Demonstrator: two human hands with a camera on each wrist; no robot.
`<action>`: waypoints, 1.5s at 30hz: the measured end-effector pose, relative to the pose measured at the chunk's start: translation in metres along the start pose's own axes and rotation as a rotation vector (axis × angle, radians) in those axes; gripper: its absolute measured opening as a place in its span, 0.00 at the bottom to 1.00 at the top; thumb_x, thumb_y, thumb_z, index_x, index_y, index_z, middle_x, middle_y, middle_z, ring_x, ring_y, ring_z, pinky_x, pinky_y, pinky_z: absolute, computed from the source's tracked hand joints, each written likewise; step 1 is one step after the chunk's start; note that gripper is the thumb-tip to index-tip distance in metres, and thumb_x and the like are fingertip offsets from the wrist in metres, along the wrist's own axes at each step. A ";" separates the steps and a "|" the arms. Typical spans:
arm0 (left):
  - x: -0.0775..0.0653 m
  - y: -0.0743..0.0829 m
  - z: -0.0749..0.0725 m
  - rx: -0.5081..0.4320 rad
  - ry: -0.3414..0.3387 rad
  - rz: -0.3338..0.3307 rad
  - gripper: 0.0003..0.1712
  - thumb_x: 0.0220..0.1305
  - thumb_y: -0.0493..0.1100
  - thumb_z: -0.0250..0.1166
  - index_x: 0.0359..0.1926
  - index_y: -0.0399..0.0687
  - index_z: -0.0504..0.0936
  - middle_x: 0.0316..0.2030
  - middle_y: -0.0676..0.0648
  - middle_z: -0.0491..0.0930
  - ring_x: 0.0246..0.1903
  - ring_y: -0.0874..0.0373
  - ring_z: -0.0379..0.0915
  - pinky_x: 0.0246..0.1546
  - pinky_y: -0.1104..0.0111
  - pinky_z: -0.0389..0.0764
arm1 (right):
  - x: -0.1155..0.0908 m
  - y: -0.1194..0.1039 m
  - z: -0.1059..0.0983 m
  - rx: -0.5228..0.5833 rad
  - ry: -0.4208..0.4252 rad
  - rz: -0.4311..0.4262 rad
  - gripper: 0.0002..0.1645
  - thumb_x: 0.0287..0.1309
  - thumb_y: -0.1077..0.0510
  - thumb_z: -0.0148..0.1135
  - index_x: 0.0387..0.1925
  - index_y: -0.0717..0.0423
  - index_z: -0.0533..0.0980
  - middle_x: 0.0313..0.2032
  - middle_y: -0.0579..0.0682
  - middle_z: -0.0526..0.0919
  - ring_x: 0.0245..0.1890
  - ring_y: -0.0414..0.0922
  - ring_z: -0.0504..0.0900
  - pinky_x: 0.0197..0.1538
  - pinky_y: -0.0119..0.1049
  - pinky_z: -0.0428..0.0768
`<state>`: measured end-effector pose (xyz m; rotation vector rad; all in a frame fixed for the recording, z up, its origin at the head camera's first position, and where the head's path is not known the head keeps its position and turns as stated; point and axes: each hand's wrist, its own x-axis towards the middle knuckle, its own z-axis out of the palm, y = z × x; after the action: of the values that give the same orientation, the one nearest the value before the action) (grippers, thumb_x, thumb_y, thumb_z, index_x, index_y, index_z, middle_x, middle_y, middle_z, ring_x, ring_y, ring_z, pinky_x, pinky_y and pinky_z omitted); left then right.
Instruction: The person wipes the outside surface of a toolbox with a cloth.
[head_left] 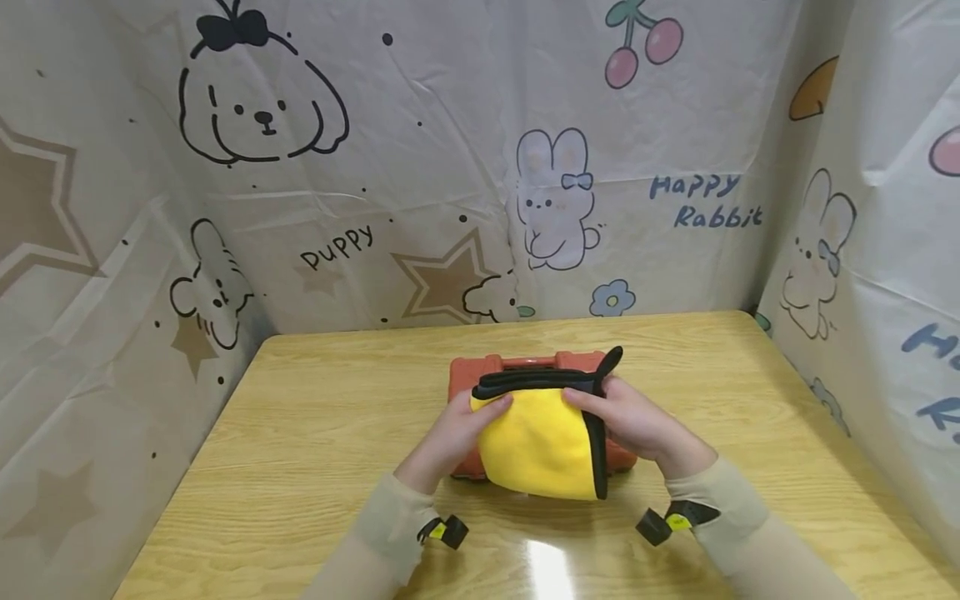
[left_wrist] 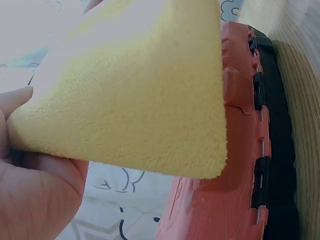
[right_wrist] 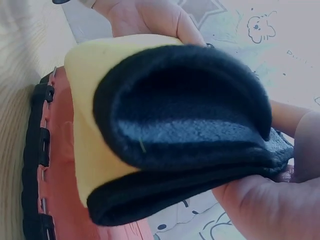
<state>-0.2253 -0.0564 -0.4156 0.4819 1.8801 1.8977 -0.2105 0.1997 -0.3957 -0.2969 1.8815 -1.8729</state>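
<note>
A folded yellow cloth with black edging and a dark grey inner side is held up by both hands. My left hand grips its left side, thumb on the yellow face. On the right, my right hand pinches the upper corner, where a black edge loop sticks up. The cloth's fuzzy yellow face fills much of the left wrist view. From the right wrist, the folded layers with their thick black edging show end-on. Behind and below the cloth lies a red case, partly hidden by it.
The red case has a handle at its far side and black hinge-like parts along one edge. It lies on a wood-grain table. Printed cloth walls stand at the back and both sides.
</note>
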 end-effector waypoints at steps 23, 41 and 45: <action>-0.022 0.030 -0.045 -0.133 0.401 0.020 0.25 0.72 0.56 0.53 0.54 0.39 0.71 0.35 0.52 0.80 0.35 0.61 0.79 0.38 0.69 0.82 | 0.021 0.040 -0.054 -0.428 0.527 -0.108 0.33 0.73 0.54 0.45 0.73 0.62 0.52 0.70 0.63 0.59 0.70 0.62 0.59 0.69 0.56 0.63; -0.023 0.030 -0.086 0.049 0.775 -0.049 0.33 0.69 0.63 0.51 0.61 0.41 0.68 0.46 0.48 0.72 0.43 0.58 0.69 0.45 0.71 0.74 | 0.036 0.077 -0.064 -0.344 0.372 0.066 0.41 0.75 0.43 0.32 0.75 0.54 0.29 0.76 0.55 0.27 0.75 0.56 0.30 0.75 0.56 0.34; -0.024 0.032 -0.092 0.092 0.834 -0.069 0.33 0.70 0.63 0.49 0.62 0.42 0.68 0.50 0.46 0.71 0.45 0.56 0.67 0.48 0.68 0.70 | 0.037 0.082 -0.063 -0.393 0.380 0.064 0.41 0.75 0.42 0.31 0.75 0.55 0.29 0.76 0.56 0.28 0.75 0.56 0.28 0.74 0.57 0.34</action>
<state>-0.2543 -0.1470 -0.3846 -0.4310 2.4260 2.1535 -0.2586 0.2418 -0.4850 0.0008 2.4841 -1.5885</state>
